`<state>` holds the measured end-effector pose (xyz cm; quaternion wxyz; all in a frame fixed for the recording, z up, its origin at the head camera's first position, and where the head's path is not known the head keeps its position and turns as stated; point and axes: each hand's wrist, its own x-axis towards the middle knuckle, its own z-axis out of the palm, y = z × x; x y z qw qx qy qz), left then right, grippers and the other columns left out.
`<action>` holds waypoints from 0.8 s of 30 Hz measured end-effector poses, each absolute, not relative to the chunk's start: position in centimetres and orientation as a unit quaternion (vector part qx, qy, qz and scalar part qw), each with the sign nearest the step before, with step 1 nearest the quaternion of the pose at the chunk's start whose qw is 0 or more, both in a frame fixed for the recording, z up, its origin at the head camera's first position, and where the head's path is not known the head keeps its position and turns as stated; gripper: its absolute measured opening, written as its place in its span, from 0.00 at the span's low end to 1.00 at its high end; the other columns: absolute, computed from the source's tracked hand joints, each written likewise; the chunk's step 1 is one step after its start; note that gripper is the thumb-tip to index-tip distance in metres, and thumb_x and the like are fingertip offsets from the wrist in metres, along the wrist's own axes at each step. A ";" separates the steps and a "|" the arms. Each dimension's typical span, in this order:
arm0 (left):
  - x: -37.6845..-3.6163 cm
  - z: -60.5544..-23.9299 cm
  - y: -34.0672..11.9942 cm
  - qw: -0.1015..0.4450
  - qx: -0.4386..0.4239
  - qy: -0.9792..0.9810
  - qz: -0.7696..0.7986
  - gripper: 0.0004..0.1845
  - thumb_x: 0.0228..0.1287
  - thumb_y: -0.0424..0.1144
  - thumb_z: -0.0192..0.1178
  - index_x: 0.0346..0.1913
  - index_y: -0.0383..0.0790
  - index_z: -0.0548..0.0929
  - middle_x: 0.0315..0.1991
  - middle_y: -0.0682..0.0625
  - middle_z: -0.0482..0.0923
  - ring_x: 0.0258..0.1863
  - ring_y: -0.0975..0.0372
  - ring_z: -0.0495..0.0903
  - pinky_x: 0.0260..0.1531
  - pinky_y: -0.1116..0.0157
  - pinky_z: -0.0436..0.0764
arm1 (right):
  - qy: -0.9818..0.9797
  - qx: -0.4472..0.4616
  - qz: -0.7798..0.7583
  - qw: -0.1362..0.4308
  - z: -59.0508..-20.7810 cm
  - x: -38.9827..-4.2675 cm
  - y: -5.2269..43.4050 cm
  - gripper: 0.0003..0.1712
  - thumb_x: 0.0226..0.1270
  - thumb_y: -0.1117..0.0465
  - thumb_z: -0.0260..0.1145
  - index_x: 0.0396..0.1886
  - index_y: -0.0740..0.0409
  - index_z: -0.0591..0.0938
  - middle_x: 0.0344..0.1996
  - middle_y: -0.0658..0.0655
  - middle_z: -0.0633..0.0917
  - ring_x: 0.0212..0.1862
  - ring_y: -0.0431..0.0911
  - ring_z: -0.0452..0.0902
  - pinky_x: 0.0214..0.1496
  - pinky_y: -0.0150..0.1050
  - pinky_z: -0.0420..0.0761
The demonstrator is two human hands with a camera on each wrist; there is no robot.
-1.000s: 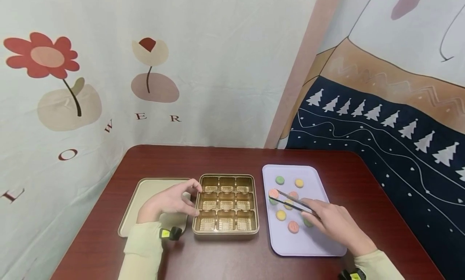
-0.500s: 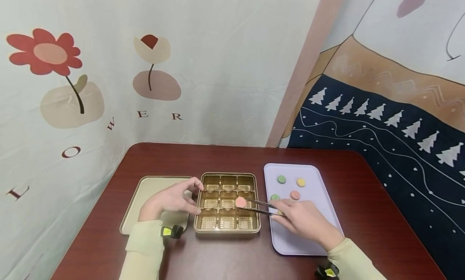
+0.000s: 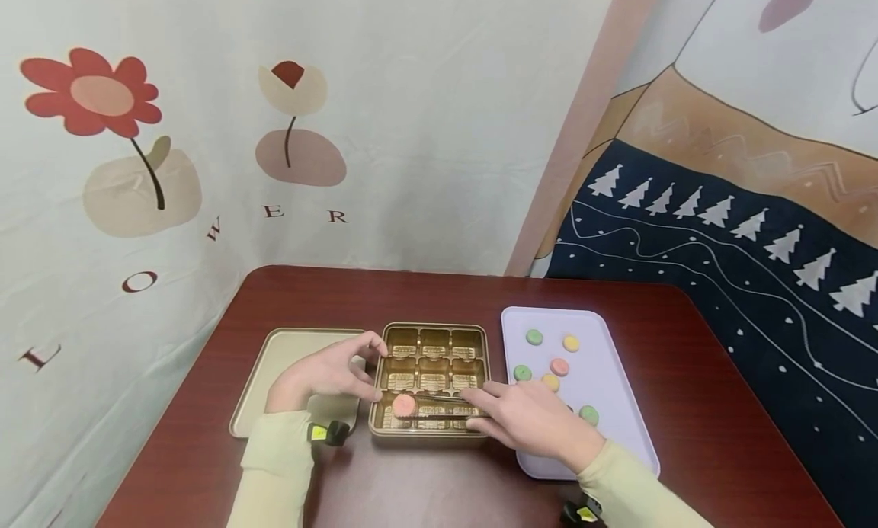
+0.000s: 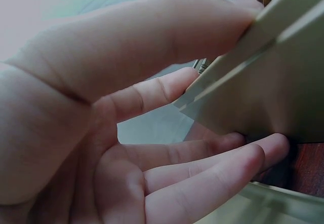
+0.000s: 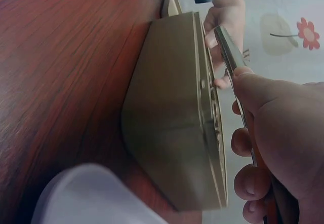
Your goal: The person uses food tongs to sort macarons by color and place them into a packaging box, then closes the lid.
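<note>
A square gold box (image 3: 435,435) with an insert of several compartments stands mid-table. My left hand (image 3: 331,377) steadies its left side, thumb and index fingertips at the rim; in the left wrist view the other fingers extend along the wall of the box (image 4: 253,87). With my right hand (image 3: 535,420) I grip thin dark tongs (image 3: 442,417), which reach across the front row. At their tips is a pink macaron (image 3: 405,406), over the front-left compartment. The right wrist view shows the tongs (image 5: 230,51) between thumb and fingers, with their tips above the rim.
To the right lies a lavender tray (image 3: 620,436) with several macarons in green, yellow and pink, such as a green macaron (image 3: 534,337); my right forearm covers its near part. A flat gold lid (image 3: 274,387) lies on the left, partly under my left hand.
My right hand has carried the pink macaron in the tongs leftward, from the lavender tray across the box to its front-left compartment. My left hand has stayed at the box's left side.
</note>
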<state>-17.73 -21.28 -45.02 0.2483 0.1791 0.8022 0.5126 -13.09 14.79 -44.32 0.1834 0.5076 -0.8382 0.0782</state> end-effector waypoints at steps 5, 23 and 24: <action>-17.8 -45.0 -21.2 0.249 0.181 0.798 0.517 0.31 0.55 0.28 0.77 0.58 0.35 0.70 0.57 0.31 0.72 0.44 0.49 0.89 0.47 0.55 0.88 | -0.832 0.515 0.076 0.192 -44.2 -13.3 14.0 0.22 0.70 0.47 0.74 0.57 0.51 0.84 0.30 0.43 0.81 0.18 0.37 0.72 0.16 0.31 0.67; -17.9 -45.1 -21.3 0.248 0.180 0.803 0.512 0.31 0.55 0.28 0.77 0.58 0.35 0.70 0.56 0.32 0.72 0.43 0.49 0.89 0.47 0.55 0.88 | -0.842 0.503 0.049 0.188 -44.7 -13.5 13.9 0.24 0.71 0.43 0.71 0.58 0.51 0.81 0.28 0.44 0.78 0.17 0.38 0.70 0.14 0.33 0.62; -17.9 -45.1 -21.3 0.248 0.181 0.803 0.512 0.31 0.55 0.28 0.77 0.58 0.35 0.70 0.56 0.32 0.72 0.43 0.49 0.89 0.47 0.55 0.88 | -0.843 0.502 0.048 0.188 -44.7 -13.5 13.9 0.24 0.71 0.43 0.71 0.58 0.50 0.81 0.29 0.44 0.78 0.17 0.38 0.70 0.14 0.33 0.62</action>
